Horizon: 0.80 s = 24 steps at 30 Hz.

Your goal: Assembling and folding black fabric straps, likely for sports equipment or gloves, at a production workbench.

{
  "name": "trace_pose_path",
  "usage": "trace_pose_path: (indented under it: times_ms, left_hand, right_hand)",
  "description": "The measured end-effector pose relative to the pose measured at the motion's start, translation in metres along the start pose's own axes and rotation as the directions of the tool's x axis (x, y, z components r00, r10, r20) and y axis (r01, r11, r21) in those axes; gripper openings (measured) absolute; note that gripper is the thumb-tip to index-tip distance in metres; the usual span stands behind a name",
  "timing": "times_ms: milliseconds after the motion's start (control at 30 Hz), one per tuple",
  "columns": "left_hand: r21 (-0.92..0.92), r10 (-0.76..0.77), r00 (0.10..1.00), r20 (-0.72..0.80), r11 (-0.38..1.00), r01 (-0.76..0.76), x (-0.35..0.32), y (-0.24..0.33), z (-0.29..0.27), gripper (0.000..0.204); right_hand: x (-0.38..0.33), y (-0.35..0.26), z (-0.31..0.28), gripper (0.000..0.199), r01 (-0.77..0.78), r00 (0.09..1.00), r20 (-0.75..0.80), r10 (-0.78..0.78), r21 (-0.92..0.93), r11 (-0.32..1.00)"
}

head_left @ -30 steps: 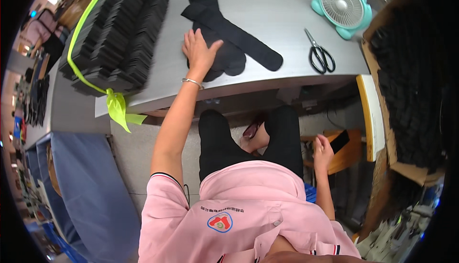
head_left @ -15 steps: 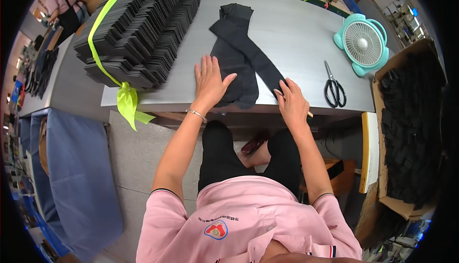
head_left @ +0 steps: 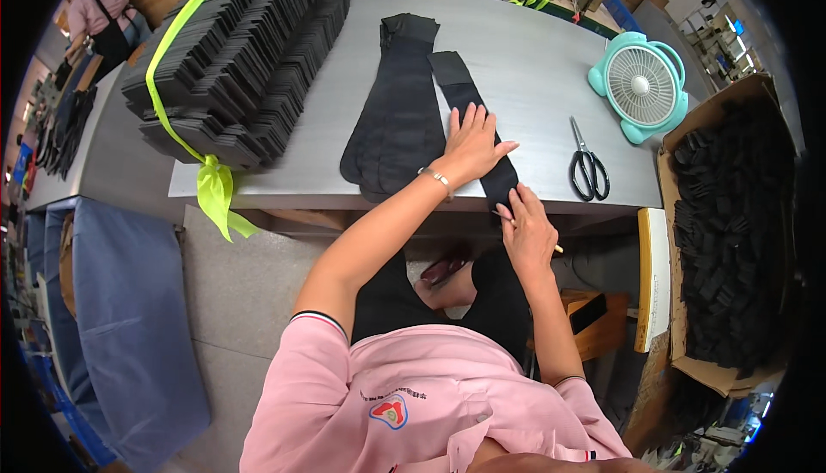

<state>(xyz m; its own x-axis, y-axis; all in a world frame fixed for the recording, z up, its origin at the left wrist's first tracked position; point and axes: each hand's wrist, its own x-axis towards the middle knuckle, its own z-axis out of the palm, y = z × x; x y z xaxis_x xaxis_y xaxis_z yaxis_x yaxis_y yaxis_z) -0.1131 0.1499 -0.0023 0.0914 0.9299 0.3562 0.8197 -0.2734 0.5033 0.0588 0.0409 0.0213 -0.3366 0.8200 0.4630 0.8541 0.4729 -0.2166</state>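
A long black fabric strip (head_left: pixel 456 86) lies slanted on the grey table, its lower end hanging at the front edge. My left hand (head_left: pixel 471 144) rests flat on the strip's middle, fingers stretched out. At the lower end, my right hand (head_left: pixel 527 228) is closed around a thin pen-like tool (head_left: pixel 558 249); its pale end sticks out beside the palm. The right fingertips touch the strip's edge. Left of the strip lies a flat stack of wider black fabric pieces (head_left: pixel 391 120), narrow at the far end and rounded at the near end.
Black scissors (head_left: pixel 588 172) and a turquoise fan (head_left: pixel 641 86) stand to the right. Beyond the table edge is a cardboard box (head_left: pixel 680 301) of black strips. Stacked dark pieces (head_left: pixel 249 60), tied with a yellow-green band (head_left: pixel 215 187), fill the left side. Another person (head_left: pixel 103 12) works far left.
The strip no longer crosses the wider pieces; it now lies apart, to their right. My left hand has moved right, from the pieces onto the strip. My right hand stays near the strip's lower end.
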Motion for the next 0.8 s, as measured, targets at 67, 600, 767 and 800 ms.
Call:
trace_pose_path:
  times_ms: [67, 600, 767, 800]
  left_hand:
    - [0.11, 0.053, 0.995, 0.084, 0.992, -0.062, 0.012, -0.011, 0.008, 0.078]
    - [0.203, 0.1, 0.978, 0.183, 0.969, -0.138, -0.014, 0.01, 0.007, 0.082]
    - [0.209, 0.131, 0.967, 0.218, 0.962, -0.178, -0.009, 0.026, 0.012, 0.084]
    - [0.197, 0.126, 0.973, 0.195, 0.966, -0.165, -0.013, 0.018, 0.01, 0.081]
  right_hand:
    - [-0.002, -0.001, 0.0, 0.03, 0.019, 1.0, 0.004, -0.019, 0.023, 1.0]
    - [0.12, 0.106, 0.12, 0.024, -0.107, 0.953, -0.292, 0.078, -0.086, 0.991]
    - [0.125, 0.132, 0.093, 0.022, -0.161, 0.927, -0.365, 0.088, -0.173, 0.972]
    - [0.127, 0.124, 0.086, 0.024, -0.104, 0.925, -0.377, 0.056, -0.11, 0.988]
